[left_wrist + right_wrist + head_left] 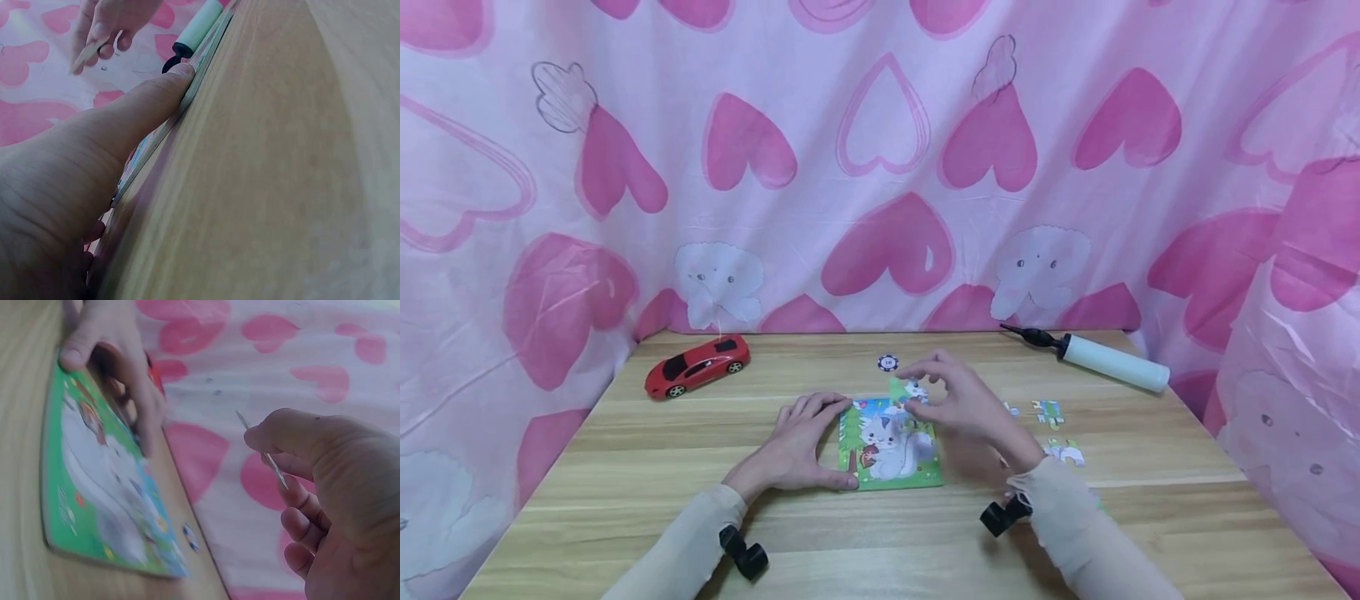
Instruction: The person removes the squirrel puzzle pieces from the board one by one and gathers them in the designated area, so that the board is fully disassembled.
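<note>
A picture puzzle of a white squirrel on green lies flat on the table. My left hand rests along its left side, the thumb on the near left corner and the fingertips at the far left corner. Above the puzzle's far right corner, my right hand pinches a thin puzzle piece between thumb and fingers. In the right wrist view the piece is tilted and seen nearly edge-on, apart from the puzzle.
Loose puzzle pieces lie to the right, some behind the right arm. A round chip sits beyond the puzzle. At the back left stands a red toy car; at the back right lies a hand pump. A pink heart curtain hangs behind the table.
</note>
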